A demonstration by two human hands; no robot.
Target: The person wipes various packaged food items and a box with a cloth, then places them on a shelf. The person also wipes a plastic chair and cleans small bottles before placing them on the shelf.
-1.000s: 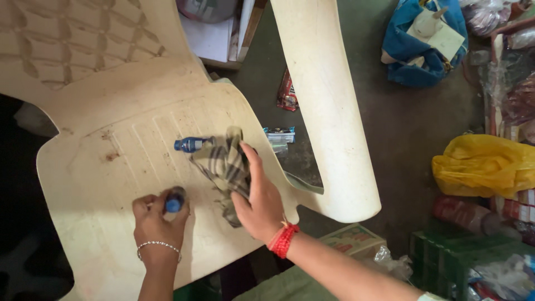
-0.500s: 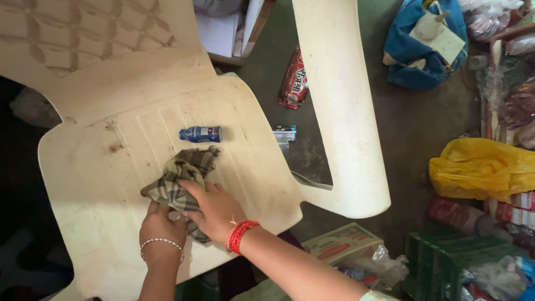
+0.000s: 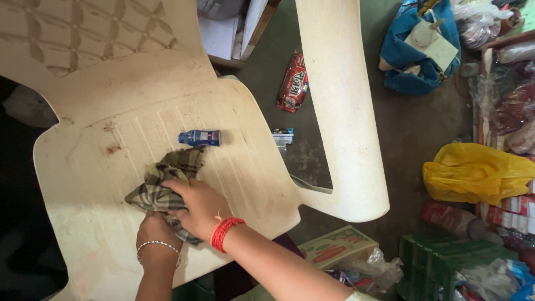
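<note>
The right hand, a red thread band at its wrist, lay palm-down on a crumpled checked cloth, its fingers spread flat and pressing the cloth against the seat of a cream plastic chair. The left hand, wearing a thin silver bracelet, sat just beneath and partly under the right, touching the cloth's lower edge; whether its fingers were curled around the fabric could not be told. A small blue bottle lay on its side on the seat just beyond the cloth, apart from both hands. On the floor past the chair arm lay a red snack packet, a yellow bag and a blue bag.
</note>
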